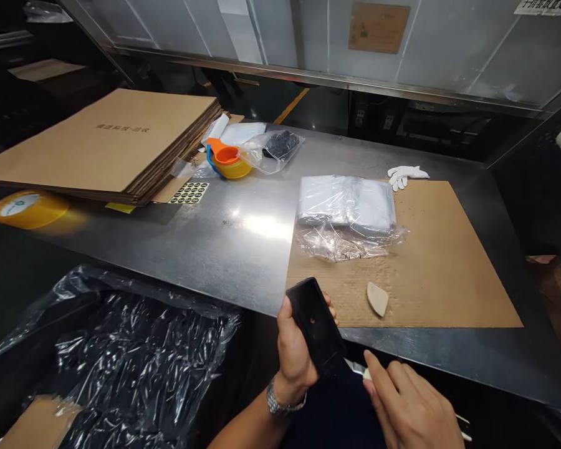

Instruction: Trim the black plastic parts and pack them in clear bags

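My left hand (295, 347), with a metal watch at the wrist, is wrapped round a black rectangular tray-like part (314, 321) that has a small hole near its middle. The part is held tilted in front of the table's front edge. In my right hand (409, 399) is a knife (356, 366) with a pale handle, mostly hidden by the fingers. Its blade points left and meets or lies very near the lower right corner of the black part; contact cannot be made out. A beige wedge-shaped block (378, 299) lies on the cardboard sheet (449, 262) beyond my hands.
Clear plastic bags (348, 206) and a white glove (406, 176) lie behind the block. Stacked cardboard (98, 140), a tape roll (25, 209), round stickers (188, 193) and an orange-yellow container (231, 163) occupy the left. Plastic-wrapped black parts (135, 355) fill the lower left.
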The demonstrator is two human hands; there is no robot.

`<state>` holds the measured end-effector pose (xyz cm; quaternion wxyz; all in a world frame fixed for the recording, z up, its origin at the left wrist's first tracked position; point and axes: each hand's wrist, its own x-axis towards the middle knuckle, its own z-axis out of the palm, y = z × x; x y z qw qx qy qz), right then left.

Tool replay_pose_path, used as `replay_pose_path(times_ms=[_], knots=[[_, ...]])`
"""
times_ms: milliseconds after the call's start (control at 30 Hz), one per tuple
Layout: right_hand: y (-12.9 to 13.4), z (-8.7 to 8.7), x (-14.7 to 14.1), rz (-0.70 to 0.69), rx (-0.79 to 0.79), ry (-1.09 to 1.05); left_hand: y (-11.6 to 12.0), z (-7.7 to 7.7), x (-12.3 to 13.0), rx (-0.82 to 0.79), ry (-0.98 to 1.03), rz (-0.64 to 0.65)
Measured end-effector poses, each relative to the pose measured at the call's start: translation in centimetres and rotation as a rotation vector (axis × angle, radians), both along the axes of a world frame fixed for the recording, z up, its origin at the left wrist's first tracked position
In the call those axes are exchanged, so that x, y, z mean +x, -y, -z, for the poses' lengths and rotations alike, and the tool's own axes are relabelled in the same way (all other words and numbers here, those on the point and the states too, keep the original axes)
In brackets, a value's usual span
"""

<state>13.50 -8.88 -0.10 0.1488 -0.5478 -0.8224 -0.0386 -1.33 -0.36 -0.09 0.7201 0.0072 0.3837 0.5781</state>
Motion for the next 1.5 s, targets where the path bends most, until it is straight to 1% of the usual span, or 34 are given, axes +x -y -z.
replay_pose_path(times_ms=[300, 467, 567, 700, 767, 867, 933, 1033, 1100, 1233, 1333, 1433, 1500], knots=[[-0.1, -0.1, 0.1, -0.019, -0.014, 0.028, 0.3, 0.2, 0.0, 0.009, -0.020, -0.011], [-0.5, -0.2, -0.3, 0.002, 0.031, -0.006, 0.5, 0.3, 0.0, 0.032, -0.037, -0.021], [-0.3, 0.1, -0.2, 0.008, 0.032, 0.016, 0.6, 0.5, 0.2, 0.039, -0.058, -0.016], [0.0, 0.8, 0.1, 0.033, 0.051, 0.106, 0.5, 0.5, 0.3, -0.009, -0.140, -0.010], [-0.1, 0.8, 0.2, 0.027, 0.061, 0.088, 0.4, 0.5, 0.2, -0.056, -0.184, 0.020], [-0.5, 0.5, 0.4, -0.025, 0.020, -0.055, 0.1, 0.3, 0.1, -0.106, -0.211, 0.071], [-0.8, 0.2, 0.5, -0.030, -0.005, -0.143, -0.1, 0.3, 0.0, -0.126, -0.195, 0.112], [-1.0, 0.1, 0.5, 0.002, -0.056, -0.191, -0.3, 0.4, -0.1, -0.154, -0.139, 0.189], [-1.0, 0.1, 0.5, 0.009, -0.116, -0.183, -0.3, 0.5, -0.1, -0.159, -0.119, 0.213], [-0.8, 0.3, 0.5, 0.004, -0.204, -0.122, -0.3, 0.5, -0.1, -0.146, -0.130, 0.221], [-0.8, 0.4, 0.3, 0.026, -0.169, -0.092, -0.2, 0.5, 0.0, -0.125, -0.165, 0.215], [-0.8, 0.7, 0.1, 0.051, -0.123, -0.058, 0.0, 0.8, 0.1, -0.065, -0.238, 0.186], [-0.7, 0.9, 0.1, 0.061, -0.192, -0.064, 0.4, 1.0, 0.2, 0.001, -0.299, 0.146]])
